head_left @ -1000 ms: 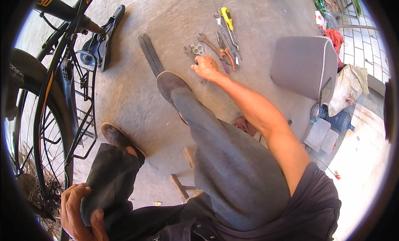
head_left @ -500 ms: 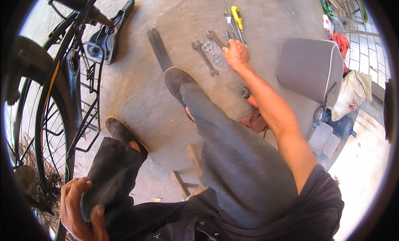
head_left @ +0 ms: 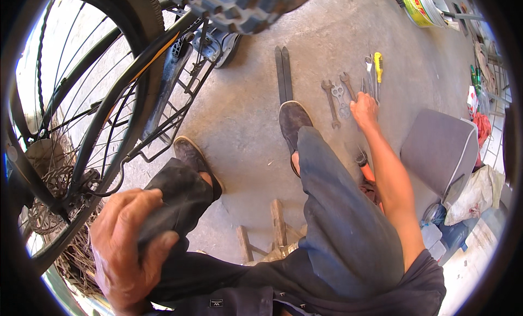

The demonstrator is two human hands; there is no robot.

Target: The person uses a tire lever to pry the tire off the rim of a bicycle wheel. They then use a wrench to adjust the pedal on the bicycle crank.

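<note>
My right hand (head_left: pixel 365 108) reaches down to a row of tools on the floor. Its fingers are curled closed at the lower end of an open-end wrench (head_left: pixel 347 83); whatever is between them is hidden. Left of it lie a flat silver multi-hole wrench (head_left: pixel 340 98) and another open-end wrench (head_left: pixel 330 103). Just beyond the hand are a yellow-handled screwdriver (head_left: pixel 378 68) and a slim metal wrench (head_left: pixel 369 68). Over my left knee, my left hand (head_left: pixel 128 242) hangs with thumb and bent fingers apart, holding nothing, close to the bicycle (head_left: pixel 122 106).
Two dark flat strips (head_left: pixel 284 73) lie beyond my shoe. An orange-handled tool (head_left: pixel 366 168) rests beside my right leg. To the right stand a grey padded block (head_left: pixel 433 152) and a pale sack (head_left: pixel 479 193). A bucket (head_left: pixel 419 8) is at the back; a wooden stool (head_left: pixel 279 223) is beneath me.
The view has swung, so the tools appear farther right and the bicycle fills more of the left. My right hand stays by the wrench end. My left hand appears larger and higher.
</note>
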